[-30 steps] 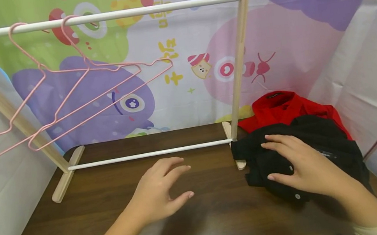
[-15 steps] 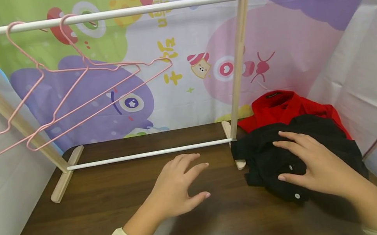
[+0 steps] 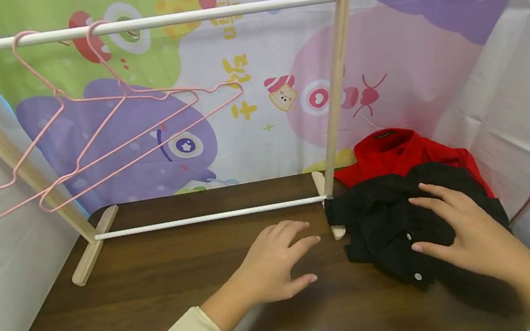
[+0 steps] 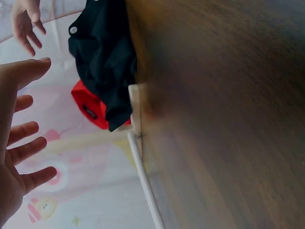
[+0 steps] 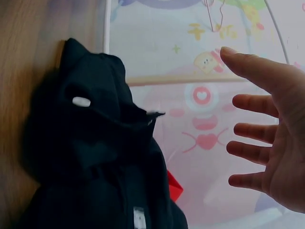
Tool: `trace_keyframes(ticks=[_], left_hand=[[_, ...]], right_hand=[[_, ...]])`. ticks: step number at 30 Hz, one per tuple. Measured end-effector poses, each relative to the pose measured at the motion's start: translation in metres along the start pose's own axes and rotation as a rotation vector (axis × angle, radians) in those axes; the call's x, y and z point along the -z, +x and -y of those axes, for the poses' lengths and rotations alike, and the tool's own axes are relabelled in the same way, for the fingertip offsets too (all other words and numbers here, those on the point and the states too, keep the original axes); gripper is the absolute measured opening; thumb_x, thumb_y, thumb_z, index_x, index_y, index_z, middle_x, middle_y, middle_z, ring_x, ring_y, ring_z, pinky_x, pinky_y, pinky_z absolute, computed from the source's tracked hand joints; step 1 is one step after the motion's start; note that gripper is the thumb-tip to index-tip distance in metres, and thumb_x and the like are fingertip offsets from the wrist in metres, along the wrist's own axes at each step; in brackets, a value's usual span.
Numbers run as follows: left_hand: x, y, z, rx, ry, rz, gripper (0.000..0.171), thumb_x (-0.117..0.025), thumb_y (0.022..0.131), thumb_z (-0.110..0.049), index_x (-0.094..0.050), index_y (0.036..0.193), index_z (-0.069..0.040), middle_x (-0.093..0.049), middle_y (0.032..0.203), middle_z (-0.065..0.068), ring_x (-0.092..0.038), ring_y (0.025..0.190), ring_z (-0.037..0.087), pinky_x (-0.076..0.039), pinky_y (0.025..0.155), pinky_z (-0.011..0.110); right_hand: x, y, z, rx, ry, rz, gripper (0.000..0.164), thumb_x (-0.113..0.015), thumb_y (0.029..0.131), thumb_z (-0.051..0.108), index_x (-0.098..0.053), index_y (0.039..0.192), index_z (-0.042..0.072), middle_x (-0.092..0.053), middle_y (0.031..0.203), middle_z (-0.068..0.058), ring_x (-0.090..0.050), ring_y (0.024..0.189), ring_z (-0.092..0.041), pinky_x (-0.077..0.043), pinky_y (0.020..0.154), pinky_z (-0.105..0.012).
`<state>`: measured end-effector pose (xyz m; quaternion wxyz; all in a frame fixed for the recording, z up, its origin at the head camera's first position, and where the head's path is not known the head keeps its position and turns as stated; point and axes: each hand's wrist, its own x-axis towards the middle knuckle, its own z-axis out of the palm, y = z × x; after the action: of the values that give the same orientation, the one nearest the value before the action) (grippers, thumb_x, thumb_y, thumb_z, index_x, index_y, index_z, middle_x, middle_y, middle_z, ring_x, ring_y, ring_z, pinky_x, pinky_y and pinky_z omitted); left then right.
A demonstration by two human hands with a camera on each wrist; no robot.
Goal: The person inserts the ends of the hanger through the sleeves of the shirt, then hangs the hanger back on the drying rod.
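Observation:
In the head view a black garment with white buttons (image 3: 383, 239) lies heaped on the table at the right, partly over a red collared garment (image 3: 385, 153). My right hand (image 3: 472, 234) hovers above the black garment, fingers spread and relaxed; the right wrist view shows a gap between the hand (image 5: 281, 138) and the black cloth (image 5: 109, 143). My left hand (image 3: 277, 266) is held over the table left of the heap, fingers loosely bent, holding nothing. Two pink hangers (image 3: 109, 146) hang from the rack's white top rod (image 3: 226, 11), away from both hands.
The rack's wooden right post (image 3: 337, 85) rises close beside the garments, and black cloth lies against its foot (image 3: 337, 231). A white lower rod (image 3: 212, 217) crosses low over the brown table (image 3: 139, 313). A printed cloth backdrop (image 3: 263, 149) stands behind.
Both hands have moved to the right, the left toward the garments and the right farther across the black one. The hangers and garments stay in place.

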<state>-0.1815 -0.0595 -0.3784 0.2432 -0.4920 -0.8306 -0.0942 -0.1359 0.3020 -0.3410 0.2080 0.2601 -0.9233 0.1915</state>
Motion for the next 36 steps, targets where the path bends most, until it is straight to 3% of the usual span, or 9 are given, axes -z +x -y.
trace_keyframes(ticks=[9,15,20,26,32,36], left_hand=[[-0.013,0.021,-0.007,-0.069,-0.04,0.029,0.058,-0.075,0.08,-0.042,-0.06,0.128,-0.013,-0.054,0.131,0.012,-0.052,0.118,0.026,-0.049,0.092,0.04],[-0.017,0.038,-0.015,-0.097,-0.029,0.107,0.056,-0.072,0.083,-0.043,-0.059,0.131,-0.016,-0.052,0.133,0.01,-0.051,0.118,0.023,-0.048,0.092,0.036],[-0.022,0.053,-0.021,-0.096,-0.016,0.156,0.058,-0.072,0.083,-0.044,-0.058,0.133,-0.019,-0.051,0.136,0.008,-0.05,0.12,0.022,-0.049,0.091,0.034],[-0.038,0.071,-0.025,-0.079,-0.016,0.184,0.059,-0.07,0.084,-0.047,-0.057,0.135,-0.021,-0.05,0.138,0.007,-0.049,0.122,0.021,-0.048,0.093,0.03],[-0.054,0.09,-0.031,-0.028,-0.048,0.266,0.063,-0.068,0.085,-0.05,-0.052,0.14,-0.024,-0.045,0.143,0.006,-0.048,0.123,0.021,-0.049,0.089,0.027],[-0.063,0.103,-0.034,0.003,-0.055,0.327,0.069,-0.068,0.084,-0.052,-0.047,0.144,-0.027,-0.04,0.147,0.004,-0.045,0.125,0.02,-0.048,0.088,0.026]], right_hand=[[0.003,-0.014,-0.023,-0.051,-0.005,-0.03,0.08,-0.093,0.059,0.02,-0.058,0.13,0.011,-0.041,0.144,-0.021,-0.042,0.118,-0.05,-0.033,0.086,-0.071],[0.006,-0.025,-0.038,-0.077,-0.024,-0.027,0.082,-0.094,0.058,0.02,-0.058,0.13,0.01,-0.04,0.143,-0.025,-0.042,0.118,-0.052,-0.035,0.084,-0.072],[0.009,-0.031,-0.054,-0.065,-0.052,-0.025,0.085,-0.094,0.055,0.021,-0.057,0.13,0.008,-0.04,0.141,-0.03,-0.044,0.114,-0.056,-0.036,0.082,-0.074],[0.013,-0.034,-0.073,-0.04,-0.139,-0.032,0.088,-0.095,0.051,0.023,-0.055,0.127,0.002,-0.045,0.13,-0.036,-0.047,0.106,-0.057,-0.04,0.075,-0.072],[0.018,-0.032,-0.087,-0.068,-0.236,-0.019,0.087,-0.094,0.049,0.02,-0.054,0.123,0.0,-0.046,0.122,-0.041,-0.049,0.099,-0.058,-0.04,0.074,-0.07],[0.02,-0.031,-0.093,-0.112,-0.257,0.038,0.085,-0.094,0.053,0.019,-0.052,0.124,0.0,-0.044,0.12,-0.043,-0.047,0.1,-0.06,-0.039,0.077,-0.071]])
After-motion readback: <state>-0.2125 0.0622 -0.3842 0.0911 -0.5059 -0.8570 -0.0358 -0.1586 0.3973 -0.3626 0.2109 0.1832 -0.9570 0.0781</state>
